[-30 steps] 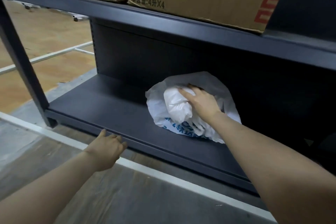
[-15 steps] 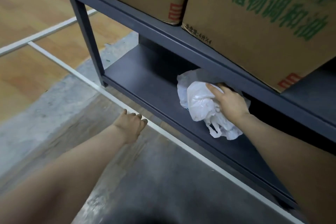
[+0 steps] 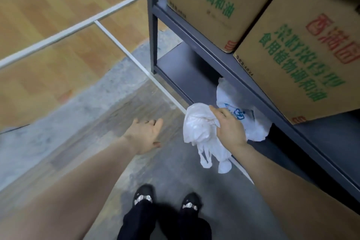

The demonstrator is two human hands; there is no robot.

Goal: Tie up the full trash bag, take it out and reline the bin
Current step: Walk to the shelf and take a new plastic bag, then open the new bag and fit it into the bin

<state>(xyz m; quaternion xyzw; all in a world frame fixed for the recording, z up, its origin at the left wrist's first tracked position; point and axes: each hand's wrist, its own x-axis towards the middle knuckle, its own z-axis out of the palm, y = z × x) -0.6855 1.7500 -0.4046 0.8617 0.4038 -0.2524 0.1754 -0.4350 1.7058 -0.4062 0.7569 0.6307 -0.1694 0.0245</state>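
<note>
Nearest to you, your two black shoes with pale tops (image 3: 145,197) stood on the grey concrete floor (image 3: 175,177), dark trouser legs above them. Your left hand (image 3: 145,135) hung over the floor with its grip released, fingers spread and holding nothing. Just to its right, your right hand (image 3: 230,127) had its grip clenched on a crumpled white plastic bag (image 3: 198,128), whose loop handles dangled below your wrist, clear of the shelf edge. Behind that hand, a second white plastic bag with blue print (image 3: 241,111) lay on the bottom shelf of the dark grey metal rack (image 3: 187,68), partly hidden under the shelf above. On that upper shelf sat two brown cardboard boxes with green lettering (image 3: 303,48), side by side and touching. Farther left, white floor strips (image 3: 109,29) crossed light wood-look flooring (image 3: 48,6).
</note>
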